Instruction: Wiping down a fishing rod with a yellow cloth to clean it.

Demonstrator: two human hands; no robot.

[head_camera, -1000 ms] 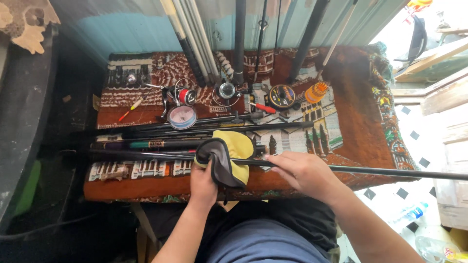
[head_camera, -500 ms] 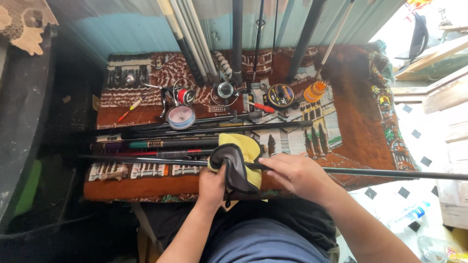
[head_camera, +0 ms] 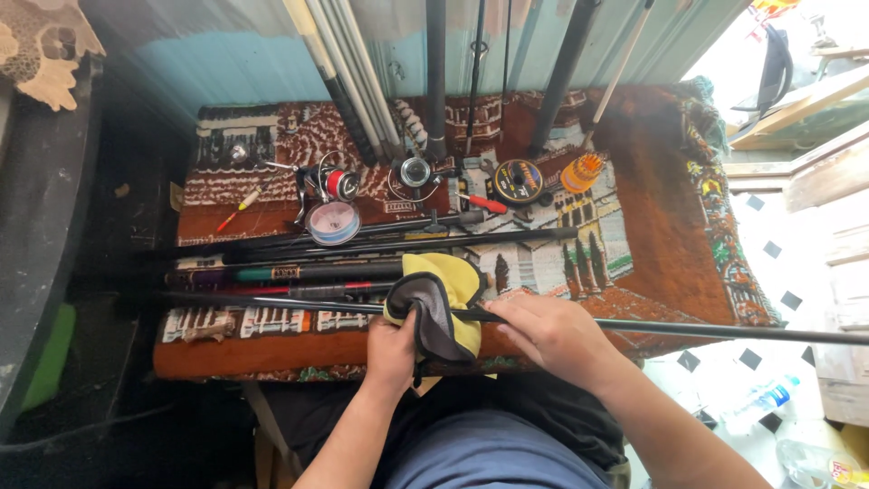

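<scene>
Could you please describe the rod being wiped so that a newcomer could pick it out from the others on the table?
On the patterned rug covering the table, several dark rods lie crosswise. The rod being wiped is nearest the person, gripped by the right hand. Only it passes through the yellow-and-grey cloth in the left hand.

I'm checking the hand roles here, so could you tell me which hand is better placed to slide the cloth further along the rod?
Probably the left hand: it already grips the yellow and grey cloth wrapped over the thin black rod. The right hand holds the rod itself, steadying it.
</scene>
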